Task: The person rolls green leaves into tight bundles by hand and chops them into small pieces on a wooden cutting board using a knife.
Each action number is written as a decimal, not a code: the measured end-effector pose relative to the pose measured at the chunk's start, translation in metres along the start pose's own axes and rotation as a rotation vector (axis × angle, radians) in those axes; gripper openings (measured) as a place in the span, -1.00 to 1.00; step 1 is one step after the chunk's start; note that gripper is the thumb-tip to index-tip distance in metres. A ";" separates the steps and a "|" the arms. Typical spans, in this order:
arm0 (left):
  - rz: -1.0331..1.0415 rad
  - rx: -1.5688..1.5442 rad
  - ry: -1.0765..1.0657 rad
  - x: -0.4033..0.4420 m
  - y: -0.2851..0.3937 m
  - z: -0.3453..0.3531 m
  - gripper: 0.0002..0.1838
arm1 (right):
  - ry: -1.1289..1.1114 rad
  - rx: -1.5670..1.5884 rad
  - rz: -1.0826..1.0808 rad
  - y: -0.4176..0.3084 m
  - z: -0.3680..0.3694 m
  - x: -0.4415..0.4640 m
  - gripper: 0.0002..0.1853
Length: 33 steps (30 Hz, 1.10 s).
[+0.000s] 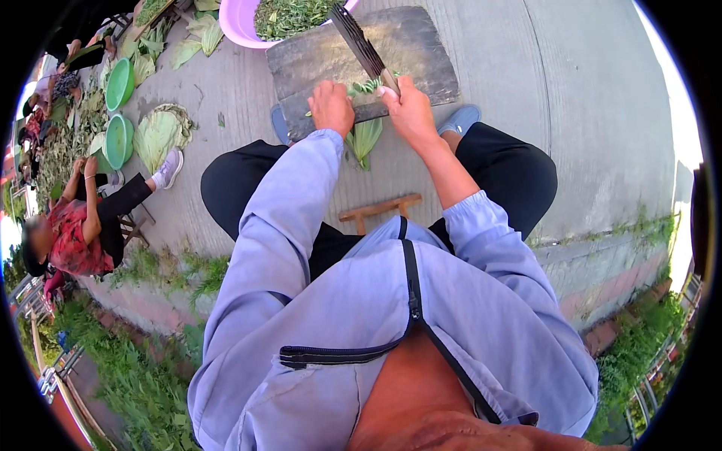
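Green leaf (364, 141): likely light, soft, bruisable; hold near six-o'clock end. Left hand (332, 107) curled on board (308, 64), grip unclear; right hand (410, 113) clasps cleaver (357, 41).

I saw the left hand (332, 107) curled palm-down, upper centre of the frame, the right hand (411, 114) clenched nearby

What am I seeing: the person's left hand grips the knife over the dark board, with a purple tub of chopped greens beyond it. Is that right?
Not quite: the head view shows the right hand gripping the knife. It is over the dark board, and the purple tub of chopped greens is beyond it.
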<state>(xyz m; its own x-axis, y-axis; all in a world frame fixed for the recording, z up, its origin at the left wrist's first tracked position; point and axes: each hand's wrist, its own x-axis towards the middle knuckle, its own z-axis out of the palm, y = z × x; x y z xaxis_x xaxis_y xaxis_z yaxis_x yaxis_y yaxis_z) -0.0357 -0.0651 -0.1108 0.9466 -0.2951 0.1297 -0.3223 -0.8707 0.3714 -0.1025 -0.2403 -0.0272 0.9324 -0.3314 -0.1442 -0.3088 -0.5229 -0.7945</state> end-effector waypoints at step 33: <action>-0.331 -1.733 -0.257 -0.043 -0.021 -0.190 -0.85 | 0.081 0.720 0.322 0.039 -0.044 -0.079 -0.84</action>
<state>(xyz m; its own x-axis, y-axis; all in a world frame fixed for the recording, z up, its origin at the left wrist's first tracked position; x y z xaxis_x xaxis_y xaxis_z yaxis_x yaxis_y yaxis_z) -0.0706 0.0405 0.0503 0.8883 -0.4066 -0.2137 0.3890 0.4185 0.8207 -0.1968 -0.2689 -0.0205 0.7929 -0.4502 -0.4107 -0.3379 0.2361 -0.9111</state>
